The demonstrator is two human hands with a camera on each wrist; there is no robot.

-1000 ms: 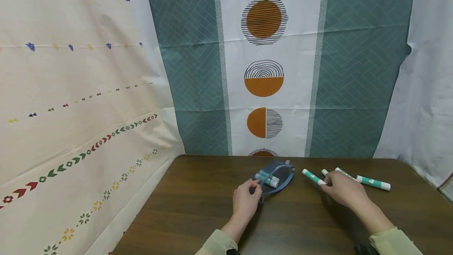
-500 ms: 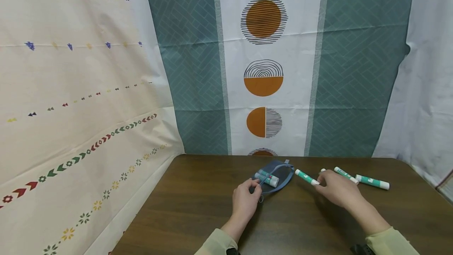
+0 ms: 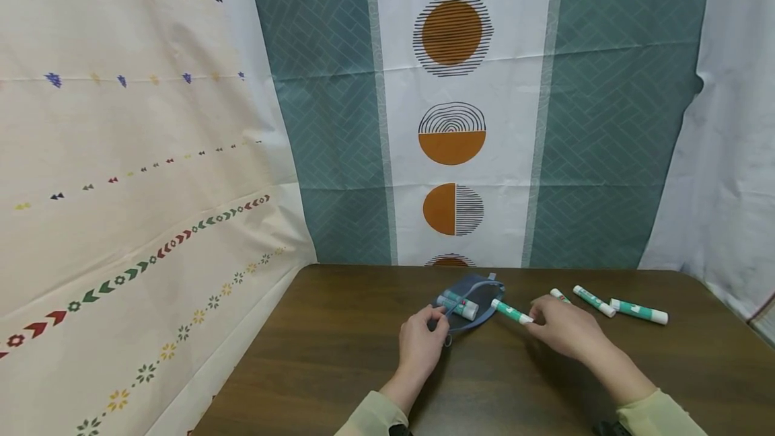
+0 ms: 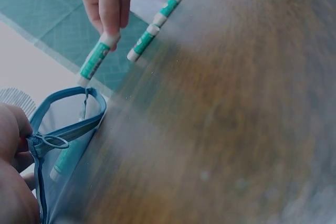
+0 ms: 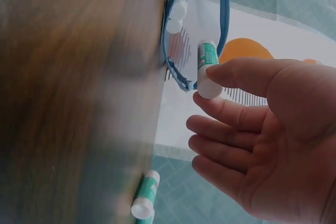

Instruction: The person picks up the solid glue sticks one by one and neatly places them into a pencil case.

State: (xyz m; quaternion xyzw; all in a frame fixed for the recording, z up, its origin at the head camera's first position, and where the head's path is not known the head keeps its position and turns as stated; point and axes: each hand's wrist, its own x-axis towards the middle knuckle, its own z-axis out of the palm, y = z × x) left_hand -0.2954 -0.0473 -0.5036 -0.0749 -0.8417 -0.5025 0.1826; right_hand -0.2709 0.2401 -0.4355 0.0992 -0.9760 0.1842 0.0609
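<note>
Has carried a marker (image 3: 511,311) leftward to the pouch (image 4: 73,130), pinching one end in the grip of the right hand (image 3: 566,325); pinches the pouch's edge with the left hand (image 3: 420,340).

Right fingers (image 3: 539,308) pinch a green-white tube (image 3: 511,311); left fingers (image 3: 427,313) grip a blue pouch (image 3: 465,284).

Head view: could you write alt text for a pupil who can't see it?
A right hand holds a green-and-white tube at the mouth of a blue pouch that the left hand grips. Two tubes lie inside; three others lie on the table.
</note>
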